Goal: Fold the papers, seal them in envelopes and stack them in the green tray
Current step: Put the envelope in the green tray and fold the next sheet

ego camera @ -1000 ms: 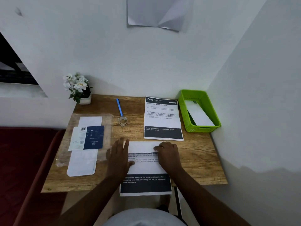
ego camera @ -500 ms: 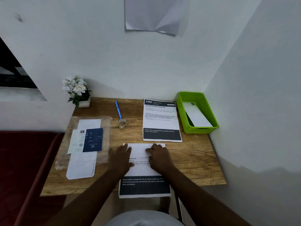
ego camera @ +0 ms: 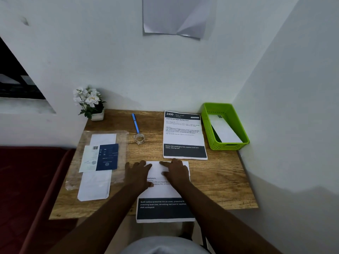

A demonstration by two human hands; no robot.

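While folded paper (ego camera: 166,191) lies flat, both hands' fingers (ego camera: 146,166) press its top flap.

I see both hands flat on the near sheet (ego camera: 161,191), its top edge folded down toward me: my left hand (ego camera: 138,174) on its left side, my right hand (ego camera: 177,171) on the fold. Beyond lies 1 more printed sheet (ego camera: 184,135). The green tray (ego camera: 227,145) at the desk's (ego camera: 220,180) right corner holds a white envelope (ego camera: 224,132).
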